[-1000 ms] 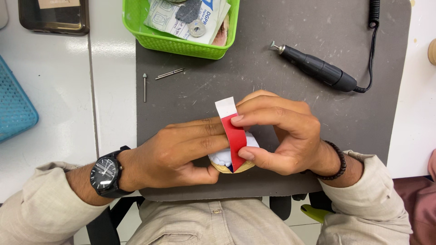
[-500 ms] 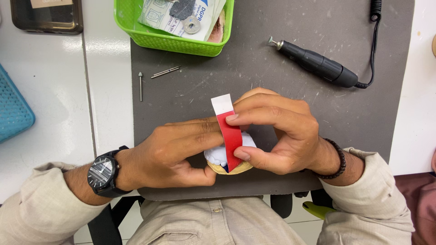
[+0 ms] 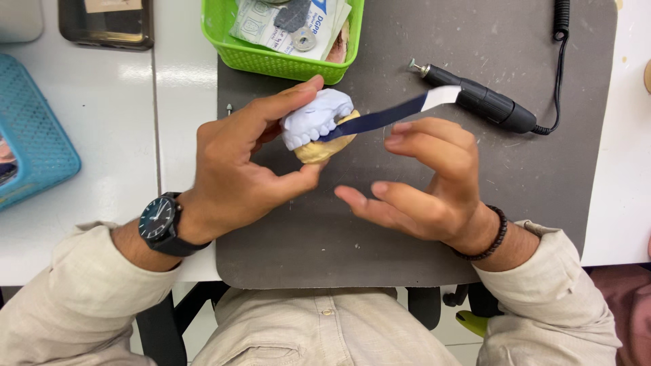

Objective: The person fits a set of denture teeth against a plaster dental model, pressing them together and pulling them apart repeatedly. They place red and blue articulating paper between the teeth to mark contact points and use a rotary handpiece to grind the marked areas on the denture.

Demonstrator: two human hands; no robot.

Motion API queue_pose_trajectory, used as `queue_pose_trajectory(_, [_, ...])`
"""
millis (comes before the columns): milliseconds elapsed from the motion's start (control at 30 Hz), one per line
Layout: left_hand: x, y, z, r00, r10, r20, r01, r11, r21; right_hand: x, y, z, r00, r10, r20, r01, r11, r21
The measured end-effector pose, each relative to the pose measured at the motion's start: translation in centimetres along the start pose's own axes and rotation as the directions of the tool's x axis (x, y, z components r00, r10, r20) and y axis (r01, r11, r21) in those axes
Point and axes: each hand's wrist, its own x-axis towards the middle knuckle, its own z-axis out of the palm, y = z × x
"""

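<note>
The pale blue and yellow dental cast pair (image 3: 319, 125), held above the far part of the grey mat (image 3: 407, 217), looks rigid, brittle plaster, best gripped across both outer faces. The left hand (image 3: 237, 169) pinches it between thumb and fingers, clamping a thin, limp blue strip (image 3: 380, 116). The right hand (image 3: 420, 183) hovers just beside, fingers spread, holding nothing.

A green basket (image 3: 271, 57) of packets, a black rotary handpiece (image 3: 475, 100), a blue basket (image 3: 34, 135).

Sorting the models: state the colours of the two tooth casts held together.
Head view: upper cast pale bluish-white, lower cast yellowish tan, in the left hand.
</note>
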Motion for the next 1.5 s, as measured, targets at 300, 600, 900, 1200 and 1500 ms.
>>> queue_pose_trajectory(300, [-0.1, -1.0, 1.9, 0.993, -0.111, 0.029, 0.112, 0.882, -0.457, 0.5, 0.3, 2.2, 0.995, -0.097, 0.018, 0.099, 0.972, -0.215])
queue_pose_trajectory(600, [0.6, -3.1, 0.8, 0.971, -0.169, 0.168, 0.239, 0.705, -0.668, 0.3, 1.1, 3.5, 0.999, -0.037, -0.018, 0.032, 0.974, -0.223])
queue_pose_trajectory(900, [0.9, -3.7, 0.8, 0.952, -0.207, 0.224, 0.304, 0.722, -0.622, 0.0, 1.4, 3.2, 0.998, -0.029, -0.053, 0.021, 0.988, -0.155])
queue_pose_trajectory(1200, [0.8, -3.3, 1.0, 0.96, -0.2, 0.194, 0.278, 0.762, -0.585, -0.1, 1.7, 3.4, 0.998, 0.04, -0.038, -0.042, 0.997, -0.064])
queue_pose_trajectory(1500, [2.1, -2.9, -0.3, 0.85, -0.502, 0.158, 0.484, 0.626, -0.612, -1.2, 2.9, 2.5, 0.843, 0.503, 0.19, -0.42, 0.396, 0.816])
